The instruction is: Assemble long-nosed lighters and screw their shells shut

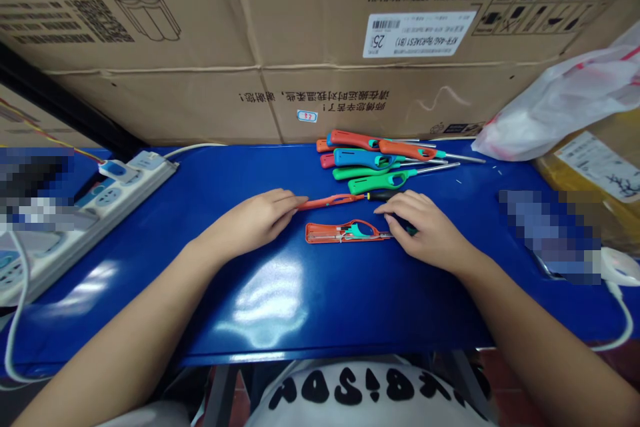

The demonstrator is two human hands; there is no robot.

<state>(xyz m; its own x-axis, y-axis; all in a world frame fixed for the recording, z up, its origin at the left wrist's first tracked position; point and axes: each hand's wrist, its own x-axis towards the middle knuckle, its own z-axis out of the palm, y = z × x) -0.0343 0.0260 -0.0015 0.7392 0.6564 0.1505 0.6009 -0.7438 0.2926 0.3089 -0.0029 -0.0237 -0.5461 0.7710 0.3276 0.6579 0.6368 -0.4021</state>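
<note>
My left hand (265, 217) is closed, its fingertips pinching the end of an orange lighter casing half (330, 201). Below it on the table lies an opened utility lighter (345, 232), its orange shell showing white and teal inner parts. My right hand (423, 223) hovers at the lighter's nozzle end, fingers curved and apart, with no grip visible. It covers most of the nozzle and a dark green piece beneath the palm. A screwdriver (383, 195) with a black and yellow handle lies just behind those fingers, its tip by the casing half.
Several assembled lighters (380, 181) in green, blue, red and orange are heaped at the back. A large cardboard box (200, 107) walls off the rear. At left is a power strip (145, 180) with cables; at right, a plastic bag (560, 100) and a blurred-out flat object (550, 233).
</note>
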